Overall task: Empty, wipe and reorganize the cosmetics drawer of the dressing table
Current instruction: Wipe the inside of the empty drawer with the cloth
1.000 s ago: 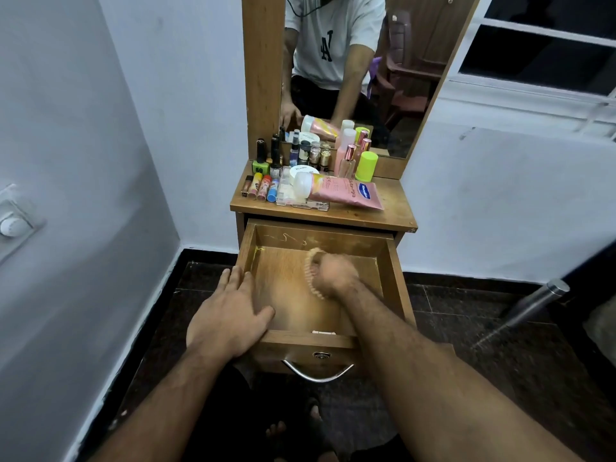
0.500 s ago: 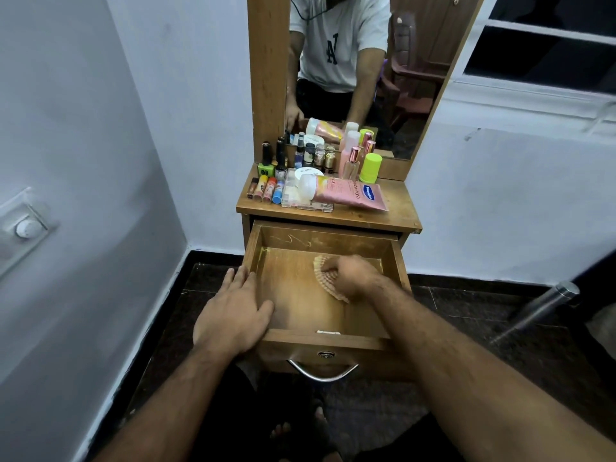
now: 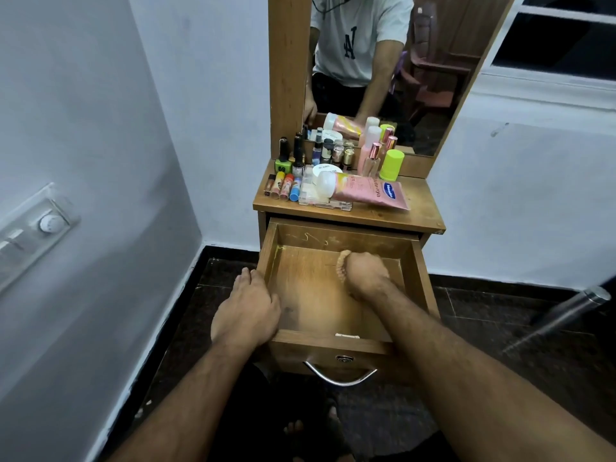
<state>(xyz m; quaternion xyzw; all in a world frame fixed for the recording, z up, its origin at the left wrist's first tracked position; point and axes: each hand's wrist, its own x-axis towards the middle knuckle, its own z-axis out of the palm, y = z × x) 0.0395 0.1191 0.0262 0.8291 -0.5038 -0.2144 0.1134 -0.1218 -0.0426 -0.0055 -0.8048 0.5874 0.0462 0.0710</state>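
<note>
The right hand (image 3: 365, 273) has carried the cloth (image 3: 340, 269) toward the back wall of the drawer (image 3: 420, 285), fingers curled round it; the left hand (image 3: 246, 311) lies flat on the left rim.

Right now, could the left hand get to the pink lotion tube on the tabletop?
Probably yes. The left hand only rests on the drawer's left edge, holding nothing, and the pink lotion tube lies uncovered at the tabletop's front.
</note>
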